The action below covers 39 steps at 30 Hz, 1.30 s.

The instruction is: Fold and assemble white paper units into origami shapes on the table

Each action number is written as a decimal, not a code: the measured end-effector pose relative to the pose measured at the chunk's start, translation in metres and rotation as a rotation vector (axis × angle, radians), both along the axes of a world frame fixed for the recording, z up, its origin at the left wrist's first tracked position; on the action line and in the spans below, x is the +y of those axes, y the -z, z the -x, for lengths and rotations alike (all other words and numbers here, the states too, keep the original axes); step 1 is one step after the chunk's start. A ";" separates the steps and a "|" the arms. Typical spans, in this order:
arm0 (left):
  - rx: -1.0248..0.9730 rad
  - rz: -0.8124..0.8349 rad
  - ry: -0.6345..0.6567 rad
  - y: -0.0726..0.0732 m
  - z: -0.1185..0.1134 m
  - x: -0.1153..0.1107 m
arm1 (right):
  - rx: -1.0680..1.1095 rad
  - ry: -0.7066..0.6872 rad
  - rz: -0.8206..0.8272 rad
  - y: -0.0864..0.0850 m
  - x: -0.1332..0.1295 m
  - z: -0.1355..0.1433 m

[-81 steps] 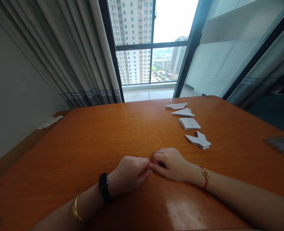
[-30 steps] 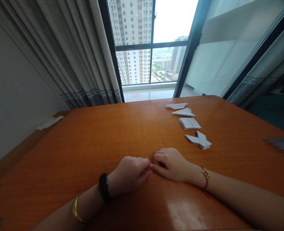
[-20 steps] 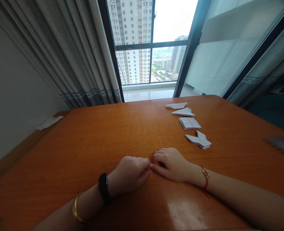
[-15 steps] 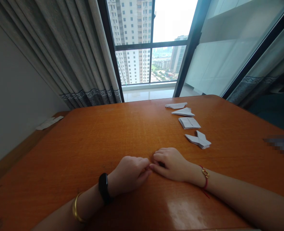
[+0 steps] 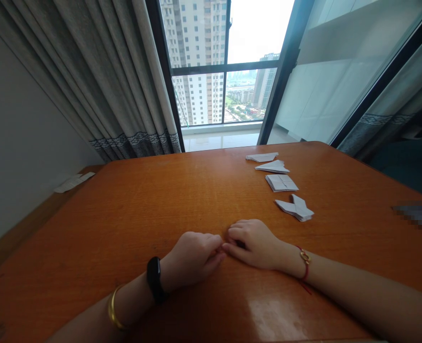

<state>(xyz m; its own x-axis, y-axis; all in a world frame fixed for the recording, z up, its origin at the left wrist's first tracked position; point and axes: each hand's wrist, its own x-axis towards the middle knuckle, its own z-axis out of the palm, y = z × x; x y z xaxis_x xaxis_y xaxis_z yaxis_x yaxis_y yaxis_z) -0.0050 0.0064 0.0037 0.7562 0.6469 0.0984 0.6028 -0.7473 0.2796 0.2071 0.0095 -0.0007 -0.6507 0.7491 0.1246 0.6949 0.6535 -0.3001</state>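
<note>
My left hand (image 5: 196, 256) rests on the wooden table (image 5: 153, 200) with its fingers curled together and nothing showing in them. Its fingertips meet those of my right hand (image 5: 255, 244), which lies with fingers bent inward and also shows nothing held. Beyond my right hand, several folded white papers form a row. Nearest is a cross-shaped folded paper (image 5: 296, 208), then a square folded paper (image 5: 281, 182). Farther back lie a pointed folded paper (image 5: 273, 166) and a narrow flat folded paper (image 5: 262, 157).
A black band (image 5: 154, 278) and a gold bangle (image 5: 112, 307) circle my left arm; a red cord bracelet (image 5: 305, 259) is on my right wrist. White paper (image 5: 74, 182) lies by the left wall. A blurred grey object (image 5: 420, 216) is at the right edge. Grey curtains (image 5: 125, 85) frame the window.
</note>
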 end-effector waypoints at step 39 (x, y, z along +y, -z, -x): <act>0.008 0.024 -0.002 -0.002 0.000 0.000 | -0.001 -0.002 -0.007 0.001 0.000 0.000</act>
